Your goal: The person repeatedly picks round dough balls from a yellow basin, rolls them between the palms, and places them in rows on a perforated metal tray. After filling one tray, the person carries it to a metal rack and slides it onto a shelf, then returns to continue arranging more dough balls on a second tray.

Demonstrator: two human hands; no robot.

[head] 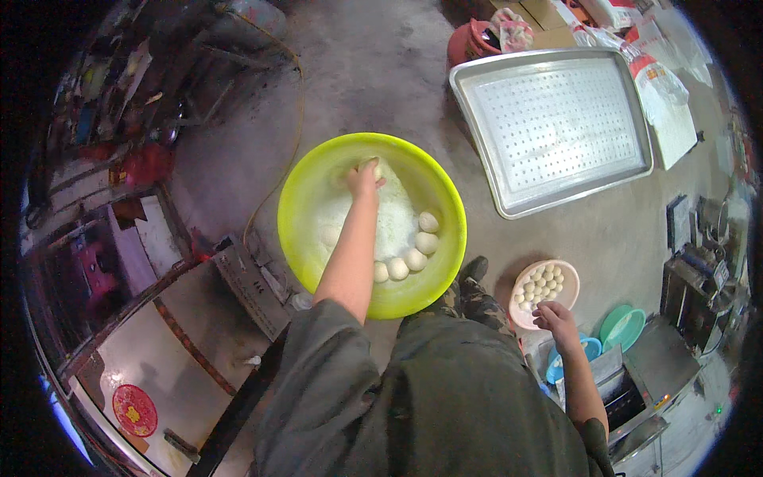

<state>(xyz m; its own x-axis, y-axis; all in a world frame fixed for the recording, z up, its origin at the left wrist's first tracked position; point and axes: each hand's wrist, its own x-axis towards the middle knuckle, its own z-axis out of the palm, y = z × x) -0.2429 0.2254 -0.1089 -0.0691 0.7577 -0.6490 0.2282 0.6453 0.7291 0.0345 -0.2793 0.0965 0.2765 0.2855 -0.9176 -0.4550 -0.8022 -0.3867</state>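
In front of me a large yellow-green basin holds white powder. Several powder-coated white balls form a curved row along its right and near side, and my forearm partly hides the near-left part. My left hand reaches to the far side of the basin, with its fingers curled around what looks like a pale ball. Out to the right, my right hand is at the near edge of a small pink basin of several small whitish balls. Its fingers are bent, and whether they hold anything is unclear.
A big perforated metal tray lies to the far right, by a red bucket and bags. Green and blue basins stand beyond my right hand. At left, a hose crosses the floor near a cardboard box.
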